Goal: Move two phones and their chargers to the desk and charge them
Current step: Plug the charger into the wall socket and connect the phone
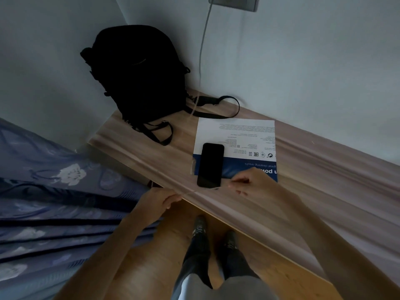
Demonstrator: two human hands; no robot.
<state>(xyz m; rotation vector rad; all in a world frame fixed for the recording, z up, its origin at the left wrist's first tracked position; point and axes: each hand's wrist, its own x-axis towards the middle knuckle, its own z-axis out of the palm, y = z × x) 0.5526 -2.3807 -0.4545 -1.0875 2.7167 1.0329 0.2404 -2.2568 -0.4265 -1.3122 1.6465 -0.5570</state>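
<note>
A black phone [211, 165] lies screen up on a white and blue printed sheet [238, 137] on the wooden desk [303, 191]. A pale charger cable [202, 50] hangs from the wall socket [236, 2] down to the desk, then runs blurred past the phone's left side to the desk's front edge. My left hand [159, 202] pinches that cable at the front edge. Just right of the phone's near end, my right hand [249, 184] pinches the cable's end. Only one phone is in view.
A black backpack [136, 76] stands in the desk's far left corner against the wall, its straps [216, 107] trailing over the wood. A bed with a blue flowered cover [54, 202] lies left of the desk. My feet stand on the wooden floor [151, 267].
</note>
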